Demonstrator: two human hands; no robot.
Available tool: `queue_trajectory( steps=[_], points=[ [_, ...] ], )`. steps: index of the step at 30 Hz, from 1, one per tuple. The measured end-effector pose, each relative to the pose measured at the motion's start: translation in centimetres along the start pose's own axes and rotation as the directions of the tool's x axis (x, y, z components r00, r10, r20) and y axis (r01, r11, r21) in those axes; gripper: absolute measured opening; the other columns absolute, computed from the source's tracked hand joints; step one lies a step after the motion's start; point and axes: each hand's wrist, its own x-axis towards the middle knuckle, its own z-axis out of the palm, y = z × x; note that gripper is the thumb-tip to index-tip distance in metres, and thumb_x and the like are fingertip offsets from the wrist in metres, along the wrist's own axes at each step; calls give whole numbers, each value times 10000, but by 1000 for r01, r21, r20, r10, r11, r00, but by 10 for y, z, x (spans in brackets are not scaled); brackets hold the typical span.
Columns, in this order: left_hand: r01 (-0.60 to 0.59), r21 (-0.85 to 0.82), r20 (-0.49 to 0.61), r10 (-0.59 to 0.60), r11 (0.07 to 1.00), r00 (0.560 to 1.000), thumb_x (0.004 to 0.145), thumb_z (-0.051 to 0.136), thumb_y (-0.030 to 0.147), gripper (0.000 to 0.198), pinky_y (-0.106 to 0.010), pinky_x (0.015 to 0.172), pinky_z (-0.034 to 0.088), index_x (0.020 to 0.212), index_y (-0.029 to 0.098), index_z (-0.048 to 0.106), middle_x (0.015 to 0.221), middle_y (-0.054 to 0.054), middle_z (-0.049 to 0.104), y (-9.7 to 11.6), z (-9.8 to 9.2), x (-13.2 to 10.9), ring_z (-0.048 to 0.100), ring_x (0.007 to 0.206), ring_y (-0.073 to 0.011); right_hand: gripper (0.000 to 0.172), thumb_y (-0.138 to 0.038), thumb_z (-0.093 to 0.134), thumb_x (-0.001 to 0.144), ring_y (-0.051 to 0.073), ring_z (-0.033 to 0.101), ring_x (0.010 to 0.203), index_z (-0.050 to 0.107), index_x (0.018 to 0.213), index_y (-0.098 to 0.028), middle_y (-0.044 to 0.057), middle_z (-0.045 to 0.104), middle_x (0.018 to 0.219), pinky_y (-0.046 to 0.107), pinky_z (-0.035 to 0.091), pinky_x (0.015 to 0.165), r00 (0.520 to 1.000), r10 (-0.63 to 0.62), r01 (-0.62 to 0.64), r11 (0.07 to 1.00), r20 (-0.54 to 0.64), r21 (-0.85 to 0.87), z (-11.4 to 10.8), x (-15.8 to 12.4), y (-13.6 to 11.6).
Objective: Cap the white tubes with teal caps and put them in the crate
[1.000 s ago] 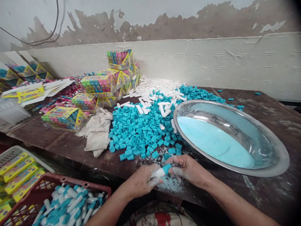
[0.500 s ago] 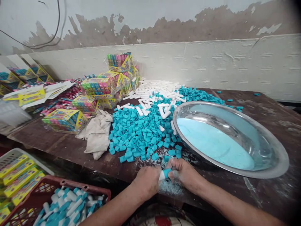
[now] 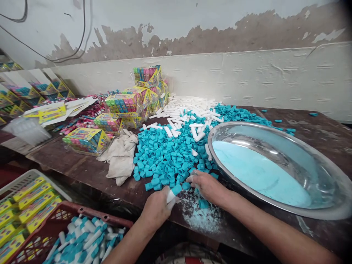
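Note:
A white plastic tube with a blue cap (image 3: 175, 190) on its end is gripped in my left hand (image 3: 156, 208), over the table's front edge. My right hand (image 3: 206, 187) is at the near edge of a heap of loose blue caps (image 3: 162, 156). Its fingers stretch toward the caps and look slightly apart, though the fingertips are partly hidden. Under the right wrist lies a single blue cap (image 3: 203, 204), beside a patch of spilled pale-blue powder (image 3: 202, 219). Behind the caps are many white tubes (image 3: 189, 106).
A steel basin (image 3: 327, 214) of pale-blue powder stands at right. A crumpled cloth (image 3: 121, 157) and wrapped packs of colourful tubes (image 3: 86, 140) lie left. Below the table edge, a red crate (image 3: 90, 212) holds capped tubes, beside a pale basket (image 3: 35, 174) of yellow boxes.
My hands have parted. The left has moved leftward with the capped tube, and the right has let go of it and reached forward to the blue caps. The view has shifted slightly left.

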Motion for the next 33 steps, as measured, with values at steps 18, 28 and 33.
queue_trajectory(
  steps=[18, 28, 33],
  points=[
    [-9, -82, 23, 11, 997, 1000, 820, 477, 388, 197, -236, 620, 355, 861, 201, 520, 809, -35, 649, 7, 9, 1, 608, 780, -197, 23, -197, 505, 754, 143, 535, 611, 506, 753, -174, -4, 529, 646, 251, 415, 578, 957, 250, -181, 912, -149, 368, 1, -12, 3],
    [-175, 79, 138, 163, 981, 977, 810, 485, 430, 247, -257, 588, 403, 861, 194, 538, 801, -52, 666, 25, 18, 5, 627, 746, -229, 164, -295, 595, 657, 79, 491, 384, 484, 659, -174, -46, 564, 537, 194, 357, 394, 954, 269, -260, 528, 131, 809, 5, -40, -2],
    [-216, 115, 203, 190, 970, 961, 802, 471, 477, 303, -274, 607, 436, 883, 195, 547, 816, -69, 668, 35, 13, 7, 631, 756, -242, 100, -231, 569, 631, 66, 422, 332, 485, 625, -177, -56, 539, 470, 180, 299, 346, 941, 281, -315, 511, 191, 800, 2, -40, 2]
  ],
)
